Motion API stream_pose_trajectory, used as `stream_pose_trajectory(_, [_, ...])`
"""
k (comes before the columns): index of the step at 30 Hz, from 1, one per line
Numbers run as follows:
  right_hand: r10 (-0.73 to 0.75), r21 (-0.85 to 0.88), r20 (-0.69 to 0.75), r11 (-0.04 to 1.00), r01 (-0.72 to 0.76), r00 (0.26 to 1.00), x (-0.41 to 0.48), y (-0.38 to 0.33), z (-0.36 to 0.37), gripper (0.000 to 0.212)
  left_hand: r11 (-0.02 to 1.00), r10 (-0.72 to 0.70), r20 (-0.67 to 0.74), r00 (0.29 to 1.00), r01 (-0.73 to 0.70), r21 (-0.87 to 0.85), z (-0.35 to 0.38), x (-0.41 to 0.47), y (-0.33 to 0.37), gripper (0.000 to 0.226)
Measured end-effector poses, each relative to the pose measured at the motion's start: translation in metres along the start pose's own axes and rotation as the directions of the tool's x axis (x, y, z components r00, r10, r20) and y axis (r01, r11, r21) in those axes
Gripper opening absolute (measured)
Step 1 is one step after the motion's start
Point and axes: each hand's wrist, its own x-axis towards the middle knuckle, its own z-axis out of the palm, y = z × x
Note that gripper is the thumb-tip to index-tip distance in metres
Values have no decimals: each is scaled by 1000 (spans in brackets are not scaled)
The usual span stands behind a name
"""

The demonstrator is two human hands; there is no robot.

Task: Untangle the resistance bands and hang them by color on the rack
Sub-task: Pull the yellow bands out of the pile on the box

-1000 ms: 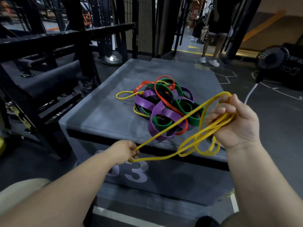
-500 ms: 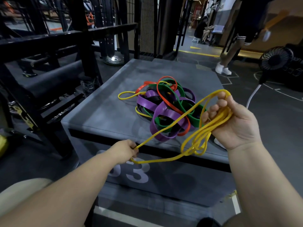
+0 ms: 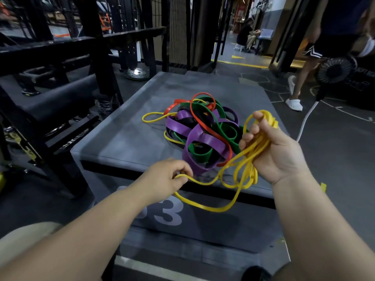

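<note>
The fingers (image 3: 250,136) of the right hand (image 3: 278,151) are curled shut around a gathered bunch of yellow band (image 3: 246,169), several loops hanging from the palm over the near edge of the bench (image 3: 121,142). The left hand (image 3: 168,175) pinches one strand of the same yellow band between thumb and fingertips, and a long slack loop sags between the two hands in front of the bench's side panel.

By my reading, the step in hand is the untangling: the yellow is being drawn clear of the rest. Another yellow strand (image 3: 154,116) shows at the far left of the tangled pile (image 3: 203,134), where purple, green, red and black bands lie knotted together on the bench top; whether it is part of the held band I cannot tell. The next move seems to call for feeding the loose loop through without snagging the purple and red loops nearest the right hand, then carrying the yellow to the rack.

The bench is a grey padded box with large pale numerals on its front. To the left stands a black steel rack (image 3: 60,63) with a padded roller. Beyond lies dark gym flooring with painted lines, a small black fan (image 3: 334,71) at the right, a passing person's legs (image 3: 298,78) and another person seated far off
</note>
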Motion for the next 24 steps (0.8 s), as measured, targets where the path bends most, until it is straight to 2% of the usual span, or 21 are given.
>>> stream_pose_trajectory(3, [59, -142, 6, 988, -57, 998, -1, 11, 7, 17, 981, 192, 19, 981, -193, 27, -4, -4, 13, 20])
stream_pose_trajectory(5, [131, -234, 8, 964, -126, 991, -5, 20, 13, 20, 962, 273, 12, 962, -273, -4, -4, -5, 19, 20])
stream_pose_trajectory(9, [304, -374, 40, 888, -268, 952, -14, 40, 24, 17, 958, 242, -43, 969, -246, -148, -5, -8, 28, 26])
stream_pose_trajectory(15, [456, -507, 69, 782, -363, 887, -18, 53, 26, 13, 945, 291, -314, 904, -322, -52, -2, -5, 23, 30])
stream_pose_trajectory(19, [533, -598, 191, 729, -333, 824, -19, 61, 26, 24, 930, 301, -330, 895, -351, -105, -2, -1, 19, 39])
stream_pose_trajectory(22, [566, -625, 188, 699, -346, 803, -19, 60, 28, 32, 914, 315, -351, 882, -381, -137, -1, 0, 15, 38])
stream_pose_trajectory(24, [587, -641, 187, 681, -355, 788, -20, 57, 29, 33, 917, 337, -348, 875, -388, -88, 0, 0, 12, 40])
